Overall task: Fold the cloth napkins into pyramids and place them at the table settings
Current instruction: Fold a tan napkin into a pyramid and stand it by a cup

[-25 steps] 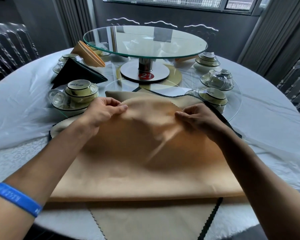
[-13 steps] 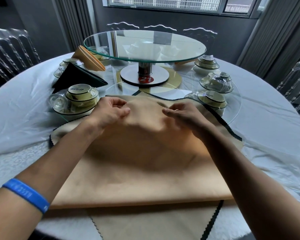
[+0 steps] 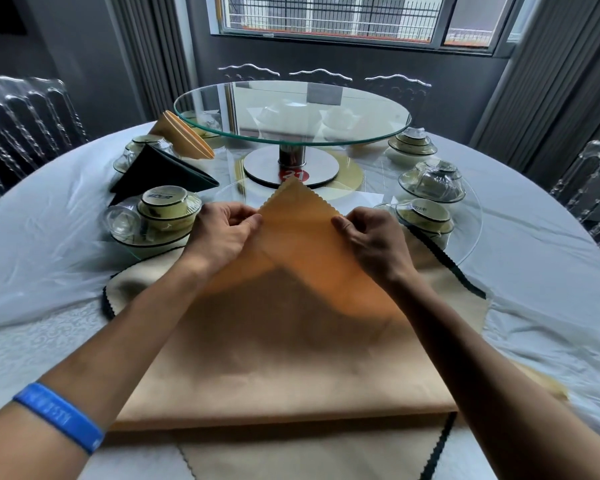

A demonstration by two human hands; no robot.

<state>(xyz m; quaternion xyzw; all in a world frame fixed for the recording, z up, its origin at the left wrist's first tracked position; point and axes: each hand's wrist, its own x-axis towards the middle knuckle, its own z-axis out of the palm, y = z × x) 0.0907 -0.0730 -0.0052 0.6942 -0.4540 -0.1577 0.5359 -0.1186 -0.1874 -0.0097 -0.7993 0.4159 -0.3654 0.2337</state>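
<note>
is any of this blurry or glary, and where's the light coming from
Head view: daylight enters from the window at the back; the forearms cast a dark shadow over the orange napkin, which is motion-blurred around its raised corner, as are the left hand and right hand; the glass turntable carries pale reflections; wide-angle distortion bows the table edge.
</note>
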